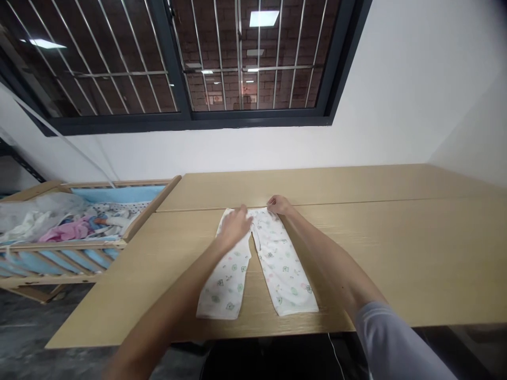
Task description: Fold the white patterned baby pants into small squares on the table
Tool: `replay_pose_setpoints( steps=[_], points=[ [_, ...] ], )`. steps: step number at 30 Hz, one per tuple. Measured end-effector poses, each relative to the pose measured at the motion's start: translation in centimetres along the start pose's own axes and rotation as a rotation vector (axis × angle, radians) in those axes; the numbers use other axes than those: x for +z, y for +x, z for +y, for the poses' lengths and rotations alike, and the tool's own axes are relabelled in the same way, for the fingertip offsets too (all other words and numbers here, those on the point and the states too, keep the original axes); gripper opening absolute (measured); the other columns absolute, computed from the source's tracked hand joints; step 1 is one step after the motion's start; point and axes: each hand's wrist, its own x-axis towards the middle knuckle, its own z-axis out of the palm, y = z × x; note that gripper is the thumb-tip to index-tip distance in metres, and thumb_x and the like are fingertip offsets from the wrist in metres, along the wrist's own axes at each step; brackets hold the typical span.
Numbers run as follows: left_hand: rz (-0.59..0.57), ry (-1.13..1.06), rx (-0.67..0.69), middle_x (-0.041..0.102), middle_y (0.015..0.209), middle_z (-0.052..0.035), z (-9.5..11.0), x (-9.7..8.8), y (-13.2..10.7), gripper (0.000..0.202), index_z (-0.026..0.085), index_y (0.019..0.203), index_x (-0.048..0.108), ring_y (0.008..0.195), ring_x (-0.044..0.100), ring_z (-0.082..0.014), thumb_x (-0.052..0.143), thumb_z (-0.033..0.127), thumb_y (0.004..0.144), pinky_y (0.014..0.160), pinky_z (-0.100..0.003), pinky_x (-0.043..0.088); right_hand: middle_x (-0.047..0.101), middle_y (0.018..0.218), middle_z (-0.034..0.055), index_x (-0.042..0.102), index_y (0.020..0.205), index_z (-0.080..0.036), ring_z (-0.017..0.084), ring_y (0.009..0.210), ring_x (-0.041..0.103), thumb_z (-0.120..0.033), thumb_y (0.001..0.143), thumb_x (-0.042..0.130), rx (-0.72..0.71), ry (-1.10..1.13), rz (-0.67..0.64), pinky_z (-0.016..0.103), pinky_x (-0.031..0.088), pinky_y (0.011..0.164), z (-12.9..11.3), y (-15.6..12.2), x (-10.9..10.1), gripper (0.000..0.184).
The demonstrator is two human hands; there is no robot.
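Note:
A small pair of white baby pants (287, 272) with a green and pink print lies flat on the wooden table, legs spread toward me and waistband at the far side. My right hand (279, 205) pinches the right corner of the waistband between thumb and fingers. Over the left part of the waist is my left hand (234, 229), slightly blurred, its fingers a little apart and resting on or just above the cloth. It covers part of the waistband's left side.
The light wooden table (376, 253) has a seam across it behind the pants. At the left stands a wooden crib (154, 208) with blue lining, heaped with clothes (71, 229). A barred window (253, 119) is set in the white wall behind. A thin white cable (336, 353) hangs below the front edge.

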Motion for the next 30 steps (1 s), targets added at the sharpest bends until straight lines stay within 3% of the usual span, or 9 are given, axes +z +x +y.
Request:
replay_pose_setpoints(
  steps=[3,6,9,12,17,21,26,30],
  points=[
    [-0.135,-0.018,0.092,0.074,0.092,-0.0101,5.1,0.9,-6.1,0.042,0.019,0.105,0.067,0.085,0.071,-0.0280,0.046,0.054,0.096,0.075,-0.039,0.054,0.076,0.092,0.0071,0.076,0.089,-0.015,0.019,0.087,0.069,-0.021,0.073,0.075,-0.003,0.000,-0.040,0.021,0.048,0.070,0.2,0.4,-0.6,0.017],
    [-0.289,-0.066,0.248,0.074,0.082,-0.0111,9.4,2.7,-11.3,0.054,0.019,0.090,0.071,0.079,0.072,-0.0298,0.039,0.062,0.095,0.072,-0.041,0.053,0.076,0.088,0.0072,0.076,0.080,-0.015,0.021,0.087,0.070,-0.026,0.073,0.076,0.005,-0.019,-0.074,0.023,0.048,0.071,0.5,0.7,-0.9,0.012],
    [-0.393,-0.068,0.298,0.075,0.087,-0.0180,12.0,4.6,-13.8,0.058,0.014,0.088,0.075,0.085,0.072,-0.0373,0.043,0.063,0.091,0.076,-0.048,0.053,0.077,0.089,0.0072,0.076,0.079,-0.015,0.021,0.088,0.070,-0.026,0.073,0.077,0.011,-0.041,-0.084,0.022,0.048,0.072,0.7,0.7,-1.1,0.013],
    [-0.405,-0.078,0.295,0.075,0.093,-0.0216,12.9,5.8,-14.3,0.054,0.011,0.098,0.076,0.089,0.071,-0.0401,0.046,0.055,0.092,0.077,-0.051,0.054,0.077,0.088,0.0063,0.076,0.081,-0.016,0.020,0.089,0.070,-0.024,0.071,0.077,0.011,-0.049,-0.086,0.021,0.048,0.072,0.6,0.4,-1.0,0.013],
    [-0.409,-0.108,0.316,0.075,0.092,-0.0227,12.7,6.3,-14.1,0.040,0.010,0.098,0.076,0.087,0.072,-0.0385,0.046,0.035,0.089,0.075,-0.050,0.053,0.075,0.085,0.0057,0.074,0.081,-0.015,0.020,0.086,0.069,-0.019,0.068,0.076,0.017,-0.020,-0.067,0.022,0.048,0.069,0.0,-0.1,-0.7,0.013],
    [-0.333,-0.167,0.291,0.075,0.081,-0.0170,11.4,5.2,-14.4,0.032,0.015,0.084,0.075,0.075,0.071,-0.0316,0.047,0.032,0.087,0.066,-0.040,0.048,0.074,0.089,0.0062,0.070,0.084,-0.015,0.019,0.085,0.068,-0.018,0.068,0.077,0.027,0.035,-0.029,0.021,0.047,0.067,-0.9,0.0,-1.0,0.017],
    [-0.147,-0.423,0.140,0.061,0.056,-0.0008,7.8,2.0,-15.6,0.034,0.022,0.061,0.058,0.053,0.055,-0.0157,0.046,0.036,0.091,0.055,-0.030,0.034,0.072,0.087,0.0053,0.065,0.098,-0.014,0.014,0.072,0.065,-0.023,0.072,0.078,0.008,0.131,-0.027,0.021,0.045,0.061,-3.5,0.2,-2.0,0.030],
    [-0.048,-0.537,-0.035,0.053,0.052,0.0021,3.9,-0.3,-17.4,0.038,0.022,0.056,0.044,0.052,0.047,-0.0132,0.045,0.039,0.091,0.055,-0.029,0.030,0.070,0.090,0.0037,0.062,0.102,-0.015,0.012,0.070,0.062,-0.024,0.073,0.077,-0.037,0.182,-0.004,0.020,0.044,0.060,-6.9,0.3,-1.8,0.033]
  ],
)
